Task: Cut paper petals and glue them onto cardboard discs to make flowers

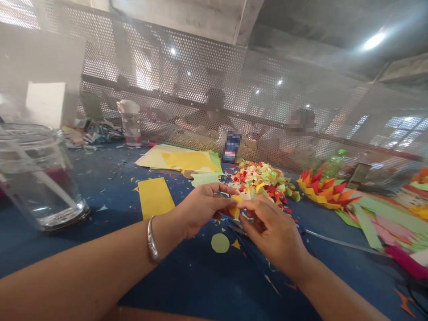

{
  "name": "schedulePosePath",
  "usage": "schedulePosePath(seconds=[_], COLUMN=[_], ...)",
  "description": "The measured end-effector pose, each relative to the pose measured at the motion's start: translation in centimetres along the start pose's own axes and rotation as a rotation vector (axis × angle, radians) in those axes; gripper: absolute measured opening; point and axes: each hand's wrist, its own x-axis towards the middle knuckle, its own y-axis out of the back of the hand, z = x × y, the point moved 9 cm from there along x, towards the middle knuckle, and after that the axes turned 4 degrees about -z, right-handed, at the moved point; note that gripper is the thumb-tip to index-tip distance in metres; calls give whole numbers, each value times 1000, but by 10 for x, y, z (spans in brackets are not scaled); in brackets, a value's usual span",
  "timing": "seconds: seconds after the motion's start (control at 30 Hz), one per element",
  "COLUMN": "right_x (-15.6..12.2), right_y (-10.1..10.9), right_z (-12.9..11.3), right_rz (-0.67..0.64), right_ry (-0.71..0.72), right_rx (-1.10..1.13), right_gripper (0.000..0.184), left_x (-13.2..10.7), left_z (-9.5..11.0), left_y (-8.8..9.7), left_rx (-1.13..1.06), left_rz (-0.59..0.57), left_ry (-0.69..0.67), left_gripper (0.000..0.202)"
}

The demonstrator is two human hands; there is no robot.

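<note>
Between my two hands is a small folded piece of yellow paper [236, 207]. My left hand [203, 206] pinches its left side with thumb and fingers. My right hand [269, 223] has its fingertips closed on the right edge of the same piece. Beneath the hands lie a pale green paper disc [220, 243] and a small orange-yellow scrap [236, 244]. A yellow paper rectangle [155, 198] rests on the blue table beyond my left wrist. Just past the hands rises a heap of small folded paper pieces [262, 178] in red, orange, green and cream.
Paper sheets [180, 159] are stacked behind the hands, near a propped phone [231, 147]. A clear water jug [36, 178] stands at left, a lidded cup [129, 122] farther back. At right are an orange-red paper flower [326, 189] and a magenta tool [406, 262]. A perforated screen [187, 80] stands behind.
</note>
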Motion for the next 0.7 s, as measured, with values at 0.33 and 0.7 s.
schedulePosePath(seconds=[0.33,0.7], right_x=[-7,-7], right_y=[-9,0], right_z=[34,33], right_rz=[-21,52], right_ry=[-356,-353], right_rx=[424,412], right_gripper=[15,14], left_x=[-4,-2], left_z=[21,5], left_y=[-8,-2], left_rx=[210,-17], left_rz=[-61,-46], left_ry=[-182,-12], left_gripper=[33,22])
